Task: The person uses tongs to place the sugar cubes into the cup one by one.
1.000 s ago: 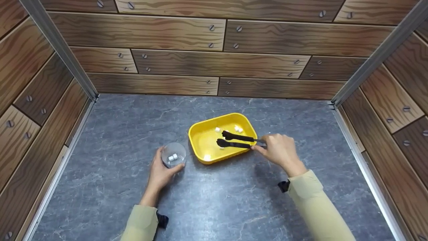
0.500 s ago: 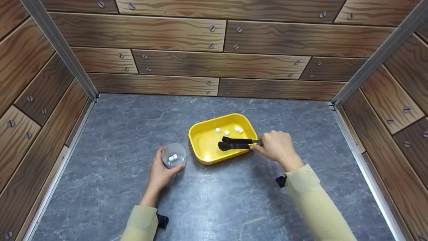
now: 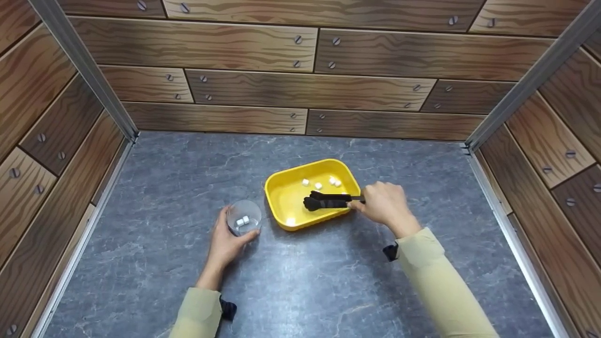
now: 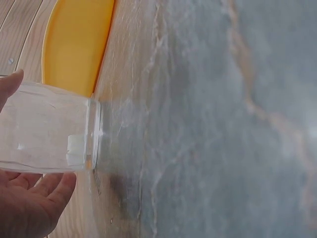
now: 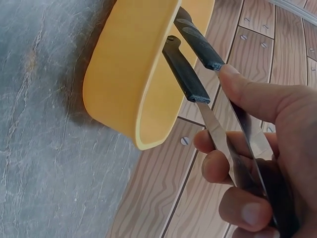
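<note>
My left hand (image 3: 227,243) grips a clear cup (image 3: 244,217) that stands on the grey surface, thumb on one side and fingers on the other. Two small white cubes (image 3: 242,220) lie at its bottom. With my right hand (image 3: 386,203) I hold black-tipped metal tongs (image 5: 210,124), thumb on one arm and fingers curled round the other. The tong tips (image 3: 312,201) reach down into a yellow tray (image 3: 274,206), their arms close together. Several white cubes (image 3: 319,186) lie in the tray's far part. Whatever is between the tips is hidden.
Wood-patterned panels (image 3: 253,87) enclose the back and both sides, with metal posts (image 3: 526,84) at the corners. The marbled grey surface (image 3: 300,281) extends in front of the tray. The cup stands close to the tray's left side.
The tong arms have come together and the tips have shifted slightly towards the near side, uncovering a cube behind them. My right hand moved a little left; the left hand and cup stayed still.
</note>
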Action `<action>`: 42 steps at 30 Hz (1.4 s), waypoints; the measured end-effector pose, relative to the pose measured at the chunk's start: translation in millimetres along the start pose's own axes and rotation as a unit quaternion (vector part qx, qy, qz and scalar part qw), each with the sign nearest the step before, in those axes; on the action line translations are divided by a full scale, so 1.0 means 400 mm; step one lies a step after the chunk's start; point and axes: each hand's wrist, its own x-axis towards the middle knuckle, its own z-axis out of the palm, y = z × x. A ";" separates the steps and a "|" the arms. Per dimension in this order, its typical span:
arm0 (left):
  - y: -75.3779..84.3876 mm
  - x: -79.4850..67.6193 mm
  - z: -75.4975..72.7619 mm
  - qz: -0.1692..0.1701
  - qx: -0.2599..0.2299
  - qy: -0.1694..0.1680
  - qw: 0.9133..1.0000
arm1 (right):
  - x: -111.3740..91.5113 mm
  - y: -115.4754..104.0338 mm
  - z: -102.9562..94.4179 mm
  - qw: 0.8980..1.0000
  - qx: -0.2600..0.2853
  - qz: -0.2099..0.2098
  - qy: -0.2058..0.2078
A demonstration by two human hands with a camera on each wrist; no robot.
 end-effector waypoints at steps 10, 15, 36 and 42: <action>0.001 0.000 0.002 0.010 -0.011 0.006 1.000 | 0.000 -0.003 0.002 1.000 0.000 -0.006 0.013; 0.000 0.000 0.001 0.013 -0.011 0.010 1.000 | 0.002 -0.002 0.002 1.000 -0.009 -0.010 0.014; 0.001 -0.002 0.000 0.005 -0.012 0.006 1.000 | 0.000 -0.009 0.018 0.998 -0.036 -0.032 0.038; 0.000 -0.001 0.001 0.004 -0.012 0.003 1.000 | -0.008 -0.006 0.026 0.998 -0.020 -0.035 0.057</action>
